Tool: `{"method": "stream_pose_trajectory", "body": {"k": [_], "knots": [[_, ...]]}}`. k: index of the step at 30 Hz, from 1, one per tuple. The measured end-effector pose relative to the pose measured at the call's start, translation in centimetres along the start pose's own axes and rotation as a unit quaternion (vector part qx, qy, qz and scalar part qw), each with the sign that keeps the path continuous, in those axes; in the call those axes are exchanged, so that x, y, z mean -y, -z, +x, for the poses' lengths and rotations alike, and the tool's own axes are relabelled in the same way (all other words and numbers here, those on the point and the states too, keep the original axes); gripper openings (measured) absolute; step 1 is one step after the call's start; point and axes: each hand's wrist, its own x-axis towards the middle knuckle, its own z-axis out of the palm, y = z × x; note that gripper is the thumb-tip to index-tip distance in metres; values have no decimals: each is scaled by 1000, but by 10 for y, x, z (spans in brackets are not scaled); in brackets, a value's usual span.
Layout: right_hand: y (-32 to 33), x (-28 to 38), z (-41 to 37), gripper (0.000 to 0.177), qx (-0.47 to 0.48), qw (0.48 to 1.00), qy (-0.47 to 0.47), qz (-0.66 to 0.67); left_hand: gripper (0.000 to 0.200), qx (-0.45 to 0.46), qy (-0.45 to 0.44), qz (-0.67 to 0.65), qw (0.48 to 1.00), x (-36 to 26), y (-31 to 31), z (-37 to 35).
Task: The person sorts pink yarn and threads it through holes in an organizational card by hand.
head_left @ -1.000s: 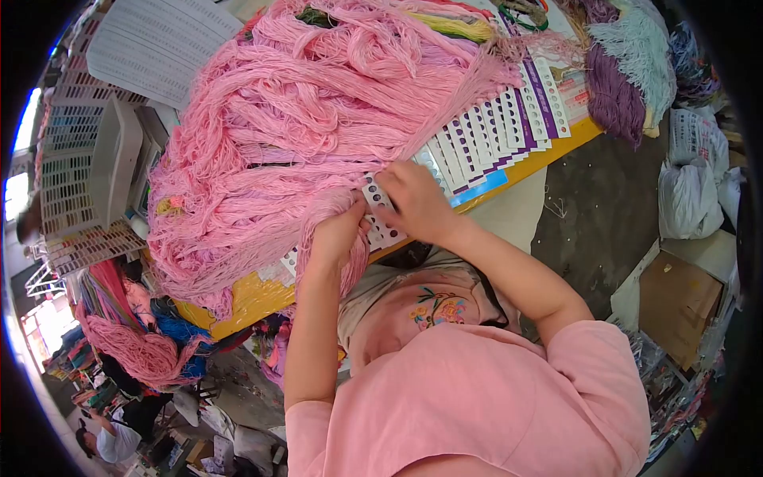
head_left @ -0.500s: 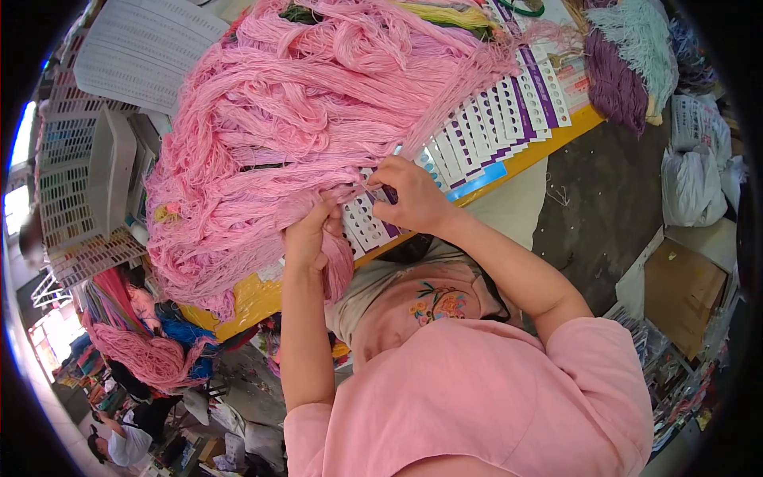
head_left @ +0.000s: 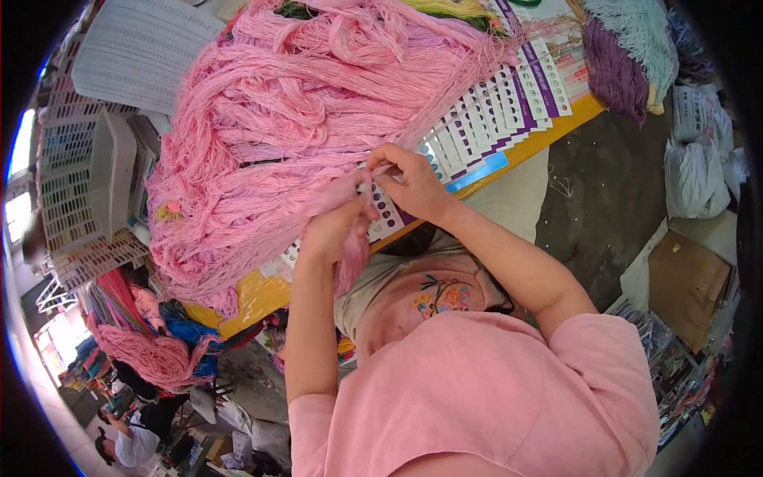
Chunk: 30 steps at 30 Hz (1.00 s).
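Note:
A large heap of pink thread (head_left: 262,103) covers much of the yellow-edged table. My left hand (head_left: 338,226) is closed around a bundle of this thread, and a loose end hangs below the fist. Close beside it, my right hand (head_left: 413,183) pinches strands of the same thread between thumb and fingers. Under and behind the hands lie white cards with rows of round holes (head_left: 457,139) and purple bands, fanned along the table edge. Which strands run between the two hands is hard to make out.
A printed sheet (head_left: 143,52) and a plastic basket (head_left: 75,183) stand at the left. Purple thread (head_left: 616,71) hangs at the table's right corner. White bags (head_left: 695,179) and a cardboard box (head_left: 687,286) are on the right. Another person (head_left: 131,441) is at the far lower left.
My left hand has moved right and slightly up with the thread bundle, closer to my right hand. My right hand has shifted only a little.

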Motion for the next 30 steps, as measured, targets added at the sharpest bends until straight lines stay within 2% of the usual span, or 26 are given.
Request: {"method": "stream_pose_trajectory", "body": {"k": [1,3,4,5,6,8,10,12,14,16,18,19,21,22,24,25,26,28,29,30], "knots": [[-2,-4,0,16,-27,999,2,25,27,-31,-18,94,995,-6,-13,0],[-3,-11,-1,18,-35,988,99,-110,23,-67,-48,49,995,12,5,7],[-6,-13,0,21,-34,976,139,-165,20,-135,-26,27,990,0,0,-7],[-10,-5,-3,30,-35,969,110,-219,20,-161,14,-22,987,-7,6,-20],[-12,-4,-6,30,-40,969,107,-218,21,-188,53,-71,978,-13,19,-33],[-14,-2,-6,34,-35,946,88,-310,23,-185,14,-110,976,-18,52,-62],[-15,-2,-5,35,-29,950,76,-303,25,-158,-37,-135,978,-15,104,-99],[-15,-2,-6,36,-19,952,66,-298,23,-177,-134,-186,957,-28,130,-142],[-15,0,-5,35,-17,947,62,-314,19,-183,-191,-208,942,-44,161,-182],[-15,-1,-5,35,-23,945,77,-317,16,-363,-260,-242,861,-45,223,-212],[-15,1,-7,34,-21,943,73,-324,19,-506,-252,-188,803,-56,210,-233],[-16,1,-7,35,-21,941,80,-329,25,-326,-308,-230,864,-41,242,-260],[-16,-3,-9,39,-30,939,102,-327,30,-136,-293,-269,907,-40,177,-248],[-16,-4,-11,38,-40,944,103,-312,30,-379,-266,-193,865,-29,146,-229],[-19,-1,-14,34,-63,951,116,-279,30,-310,-223,-84,920,-11,72,-197],[-21,3,-18,32,-58,963,107,-243,33,-198,-191,-173,946,8,69,-189],[-23,8,-22,30,-52,972,97,-206,40,-151,-189,-166,956,15,52,-175],[-28,21,-33,18,-6,989,79,-126,41,-112,-165,-293,935,18,18,-151],[-31,31,-39,15,17,992,81,-96,42,-79,-183,-286,937,18,9,-140],[-34,47,-46,8,50,999,-5,-20,43,-46,-200,-277,939,18,1,-131]]}}
